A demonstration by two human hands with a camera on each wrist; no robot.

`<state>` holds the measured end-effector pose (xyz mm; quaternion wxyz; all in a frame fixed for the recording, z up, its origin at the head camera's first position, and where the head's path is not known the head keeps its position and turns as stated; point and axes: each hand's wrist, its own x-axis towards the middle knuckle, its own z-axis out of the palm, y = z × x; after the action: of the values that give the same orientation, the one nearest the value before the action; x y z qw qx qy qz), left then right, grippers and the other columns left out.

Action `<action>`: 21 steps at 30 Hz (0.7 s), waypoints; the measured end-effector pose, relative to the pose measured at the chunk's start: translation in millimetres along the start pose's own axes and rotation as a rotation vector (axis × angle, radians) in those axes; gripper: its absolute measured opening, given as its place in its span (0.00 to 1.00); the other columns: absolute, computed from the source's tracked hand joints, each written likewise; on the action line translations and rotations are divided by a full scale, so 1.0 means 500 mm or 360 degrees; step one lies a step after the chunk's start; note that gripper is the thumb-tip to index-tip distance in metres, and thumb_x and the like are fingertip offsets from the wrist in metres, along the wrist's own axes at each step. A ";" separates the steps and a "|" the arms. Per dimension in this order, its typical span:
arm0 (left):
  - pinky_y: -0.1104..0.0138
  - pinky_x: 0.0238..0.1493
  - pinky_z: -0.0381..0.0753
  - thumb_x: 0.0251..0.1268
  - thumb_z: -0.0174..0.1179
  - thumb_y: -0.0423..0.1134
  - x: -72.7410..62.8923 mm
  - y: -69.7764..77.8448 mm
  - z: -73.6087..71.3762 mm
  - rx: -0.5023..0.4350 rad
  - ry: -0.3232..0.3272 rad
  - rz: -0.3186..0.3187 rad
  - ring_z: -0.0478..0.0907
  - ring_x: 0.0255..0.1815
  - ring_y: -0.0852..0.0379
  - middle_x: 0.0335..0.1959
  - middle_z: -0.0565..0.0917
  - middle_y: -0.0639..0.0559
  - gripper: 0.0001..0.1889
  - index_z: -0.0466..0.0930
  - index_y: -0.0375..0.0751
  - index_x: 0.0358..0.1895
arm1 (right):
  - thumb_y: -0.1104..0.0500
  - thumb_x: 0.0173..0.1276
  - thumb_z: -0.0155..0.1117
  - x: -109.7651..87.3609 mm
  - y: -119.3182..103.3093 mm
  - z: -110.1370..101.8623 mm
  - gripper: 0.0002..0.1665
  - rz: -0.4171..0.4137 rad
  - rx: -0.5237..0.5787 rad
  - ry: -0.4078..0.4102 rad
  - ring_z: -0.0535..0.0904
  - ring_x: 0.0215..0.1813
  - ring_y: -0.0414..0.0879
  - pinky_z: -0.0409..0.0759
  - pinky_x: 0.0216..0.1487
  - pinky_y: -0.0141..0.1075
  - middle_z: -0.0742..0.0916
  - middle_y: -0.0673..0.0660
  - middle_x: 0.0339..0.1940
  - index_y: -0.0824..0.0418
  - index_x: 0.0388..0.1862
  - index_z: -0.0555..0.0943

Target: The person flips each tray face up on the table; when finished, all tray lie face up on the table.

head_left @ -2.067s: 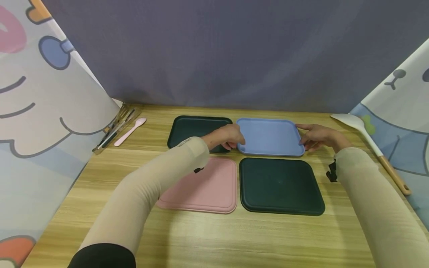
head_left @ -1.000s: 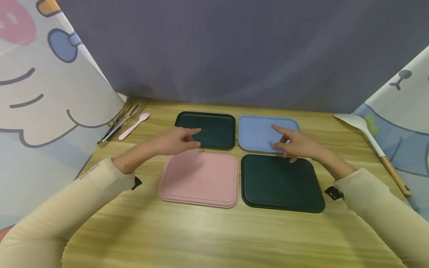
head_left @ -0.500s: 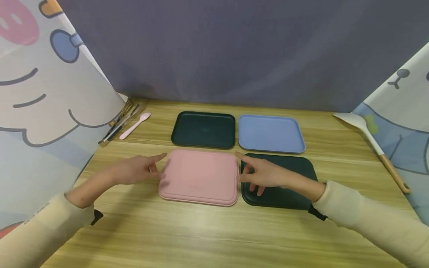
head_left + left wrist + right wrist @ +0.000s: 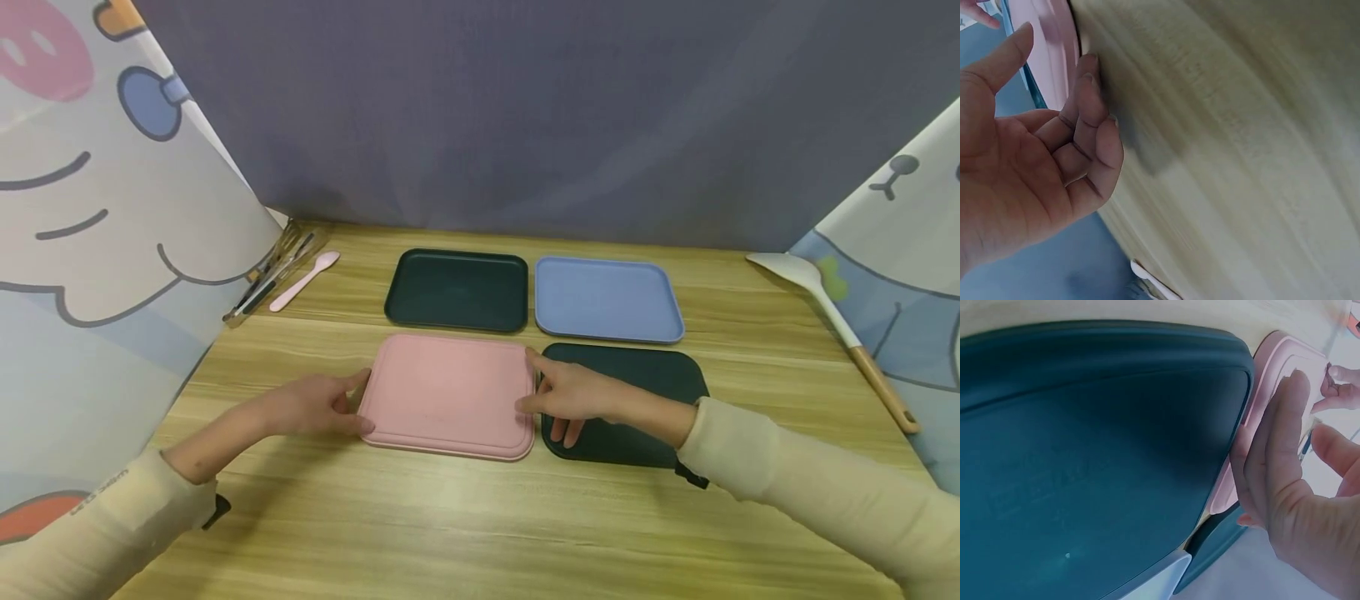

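Observation:
A pink tray [image 4: 450, 392] lies on the wooden table, in the front left place of two rows of trays. My left hand [image 4: 315, 406] is at its left edge, thumb and index finger spread apart with the tips right at the rim. At the right edge, the index finger and thumb of my right hand [image 4: 573, 396] reach the pink rim from over a dark green tray [image 4: 637, 437]. The other right fingers hang above that green tray. In the left wrist view, the left hand's fingers [image 4: 1094, 106] are loosely bent beside the pink tray.
Behind stand another dark green tray [image 4: 457, 292] and a blue tray [image 4: 607, 300]. A pink spoon [image 4: 300, 283] and several metal utensils [image 4: 272, 275] lie at the back left. Along the right edge rests a large white spoon [image 4: 840, 321] with a wooden handle. A grey curtain [image 4: 480, 117] hangs behind.
Both hands have left the blue tray's ends and come forward and left to the pink tray's two sides. Most recently the left hand has moved slightly closer to the pink rim.

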<state>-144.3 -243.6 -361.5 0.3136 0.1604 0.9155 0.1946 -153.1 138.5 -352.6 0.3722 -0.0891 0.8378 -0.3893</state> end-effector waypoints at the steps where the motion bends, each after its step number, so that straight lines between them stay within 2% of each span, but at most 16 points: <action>1: 0.66 0.31 0.68 0.61 0.65 0.63 0.000 -0.001 0.001 0.0006 -0.0005 0.0003 0.69 0.29 0.59 0.28 0.77 0.54 0.54 0.51 0.32 0.79 | 0.48 0.72 0.64 0.002 -0.001 -0.001 0.58 0.0012 0.0006 -0.0009 0.84 0.24 0.50 0.86 0.27 0.44 0.82 0.61 0.47 0.48 0.84 0.35; 6: 0.61 0.40 0.75 0.60 0.67 0.62 0.002 -0.009 0.005 0.0034 0.0002 0.0050 0.75 0.38 0.56 0.37 0.82 0.51 0.55 0.51 0.30 0.79 | 0.49 0.72 0.64 0.014 -0.009 -0.005 0.60 0.0074 0.0066 -0.0058 0.83 0.21 0.46 0.85 0.26 0.41 0.82 0.65 0.44 0.56 0.83 0.31; 9: 0.61 0.41 0.75 0.60 0.67 0.63 0.006 -0.017 0.009 0.0044 0.0023 0.0069 0.75 0.39 0.56 0.38 0.83 0.51 0.56 0.51 0.29 0.79 | 0.50 0.72 0.65 0.023 -0.013 -0.005 0.61 0.0096 0.0096 -0.0076 0.82 0.20 0.44 0.85 0.25 0.40 0.82 0.64 0.43 0.60 0.83 0.31; 15: 0.70 0.27 0.64 0.60 0.68 0.62 0.013 -0.034 0.018 -0.0011 0.0101 0.0150 0.65 0.24 0.62 0.23 0.72 0.56 0.54 0.53 0.30 0.78 | 0.58 0.68 0.67 0.041 -0.019 -0.002 0.58 0.0098 0.0098 -0.0084 0.82 0.18 0.44 0.84 0.23 0.38 0.82 0.65 0.40 0.65 0.82 0.39; 21: 0.71 0.25 0.62 0.59 0.68 0.60 0.014 -0.046 0.017 -0.0037 0.0132 0.0242 0.63 0.23 0.64 0.22 0.71 0.57 0.53 0.54 0.30 0.78 | 0.66 0.67 0.67 0.049 -0.026 0.001 0.50 0.0123 0.0060 -0.0062 0.82 0.17 0.43 0.84 0.22 0.38 0.83 0.64 0.36 0.68 0.79 0.48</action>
<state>-148.0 -258.7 -381.7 0.2616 0.2177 0.9105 0.2349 -171.9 118.4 -357.0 0.4049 -0.0572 0.8258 -0.3884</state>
